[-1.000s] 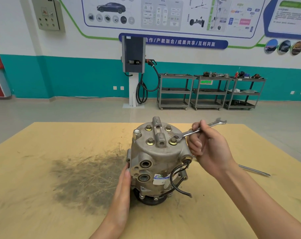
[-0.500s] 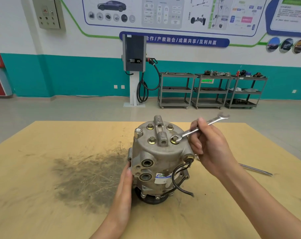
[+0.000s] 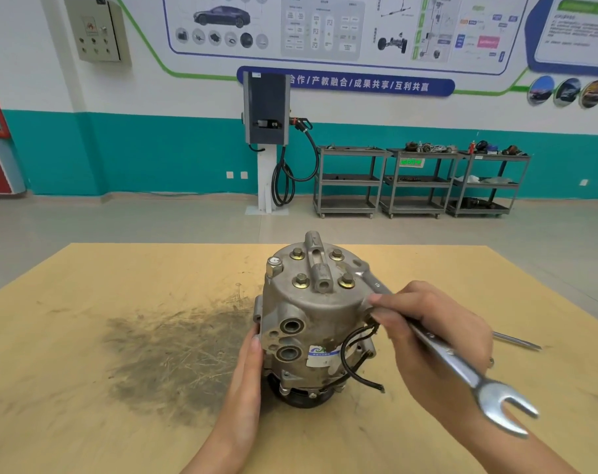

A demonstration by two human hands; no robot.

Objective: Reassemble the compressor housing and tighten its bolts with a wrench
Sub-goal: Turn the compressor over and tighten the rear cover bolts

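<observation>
Left of centre, the left hand [image 3: 248, 367] lies flat, fingers straight, against the side of the compressor housing [image 3: 311, 319], which stands upright mid-frame on the yellow table [image 3: 119, 302]. At lower right, the right hand [image 3: 434, 340] grips a combination wrench [image 3: 438, 347], its far end resting by the housing's front-right bolt [image 3: 346, 281].

Single head view, close above table [image 3: 85, 336], facing forward-down toward far wall.
</observation>
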